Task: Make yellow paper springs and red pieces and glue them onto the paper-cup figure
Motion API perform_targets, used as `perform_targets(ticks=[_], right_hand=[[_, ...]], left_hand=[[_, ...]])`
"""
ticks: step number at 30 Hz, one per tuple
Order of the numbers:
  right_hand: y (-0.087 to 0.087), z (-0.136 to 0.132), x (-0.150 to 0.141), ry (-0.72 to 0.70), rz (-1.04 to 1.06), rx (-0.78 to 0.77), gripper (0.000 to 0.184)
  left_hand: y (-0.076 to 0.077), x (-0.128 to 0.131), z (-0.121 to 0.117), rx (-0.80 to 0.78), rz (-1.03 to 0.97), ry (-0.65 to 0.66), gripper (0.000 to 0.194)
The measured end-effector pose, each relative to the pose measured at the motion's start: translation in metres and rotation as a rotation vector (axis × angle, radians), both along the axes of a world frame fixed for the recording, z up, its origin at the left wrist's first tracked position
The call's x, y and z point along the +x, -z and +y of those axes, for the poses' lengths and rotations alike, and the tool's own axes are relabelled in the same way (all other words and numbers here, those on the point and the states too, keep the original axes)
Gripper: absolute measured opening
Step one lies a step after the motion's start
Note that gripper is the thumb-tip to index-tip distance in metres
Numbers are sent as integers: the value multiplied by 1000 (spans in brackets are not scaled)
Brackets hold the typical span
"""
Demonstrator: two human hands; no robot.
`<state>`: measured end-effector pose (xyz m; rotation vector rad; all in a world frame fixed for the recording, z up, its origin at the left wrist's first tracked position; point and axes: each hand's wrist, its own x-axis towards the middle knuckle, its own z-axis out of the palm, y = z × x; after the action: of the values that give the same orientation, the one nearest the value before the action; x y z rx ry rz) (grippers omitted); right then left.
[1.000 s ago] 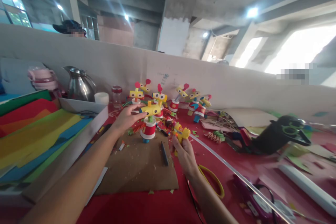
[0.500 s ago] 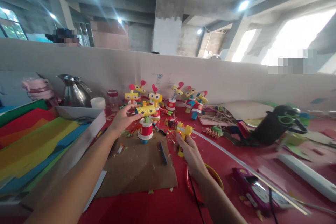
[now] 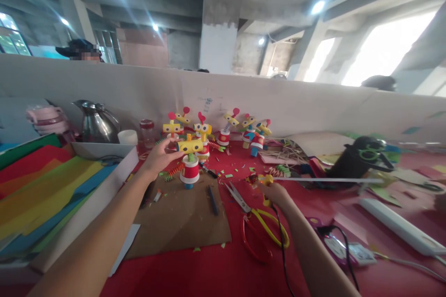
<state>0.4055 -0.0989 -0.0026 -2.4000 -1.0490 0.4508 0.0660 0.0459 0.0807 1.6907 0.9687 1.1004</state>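
Note:
My left hand reaches forward and pinches the yellow head of a paper figure, which has a spring neck and a red-and-white cup body and stands on a brown cardboard sheet. My right hand is closed round a small yellow glue gun with a black cord, held low over the red table to the right of the figure. Scissors with yellow and red handles lie just left of that wrist.
A row of finished figures stands along the white partition. A box of coloured paper sheets lies at left, with a steel kettle behind it. A black holder, a white tube and paper scraps crowd the right side.
My right hand has swung the glue gun rightward, away from the figure, which uncovered the scissors. My left hand stays on the figure's head.

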Motion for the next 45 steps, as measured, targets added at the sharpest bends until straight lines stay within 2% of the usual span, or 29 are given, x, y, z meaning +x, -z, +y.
perform_targets(ticks=[3,6,9,12,13,15,16,18,21,26,30,32,33,35,37,39,43,45], right_hand=[[-6,-4,-4,22,-105,-113,43],[-17,-12,-17,56,-192,-179,37],[-36,-14,-37,26,-263,-159,30],[-54,1,-66,-178,-276,60,27],[-58,11,-76,-315,-198,248,27],[-61,36,-95,-549,-27,606,50],[-60,50,-103,-630,22,705,59],[-55,75,-116,-736,137,809,68],[-48,100,-126,-822,306,843,67],[-47,110,-133,-968,549,767,52],[-42,117,-135,-982,603,684,59],[-37,123,-136,-978,604,663,61],[-35,125,-137,-976,603,657,63],[-33,127,-138,-976,592,655,63],[-31,128,-140,-980,558,663,64],[-30,127,-141,-988,518,680,65],[-25,125,-141,-1004,493,715,67],[-23,125,-140,-1009,486,717,67]], left_hand=[[3,-3,1,-15,-36,24,46],[2,-4,-1,-20,-38,36,47],[-1,-4,-3,-35,-39,63,48],[-3,-5,-4,-19,-22,63,48],[-3,-5,-4,-14,-13,57,48],[-2,-5,-3,-12,0,50,48],[-2,-6,-2,-12,2,51,48],[0,-6,-1,-9,-1,62,49],[1,-7,1,-10,-14,86,50],[2,-8,3,-2,0,121,49],[3,-9,2,2,0,128,50],[5,-12,-1,61,-20,71,55],[8,-14,-4,106,-52,-5,56],[17,-19,-10,204,-157,-246,49],[32,-23,-20,260,-259,-498,30],[50,-24,-32,248,-278,-638,18],[90,-14,-54,70,-211,-627,14],[106,-6,-57,9,-124,-552,12]])
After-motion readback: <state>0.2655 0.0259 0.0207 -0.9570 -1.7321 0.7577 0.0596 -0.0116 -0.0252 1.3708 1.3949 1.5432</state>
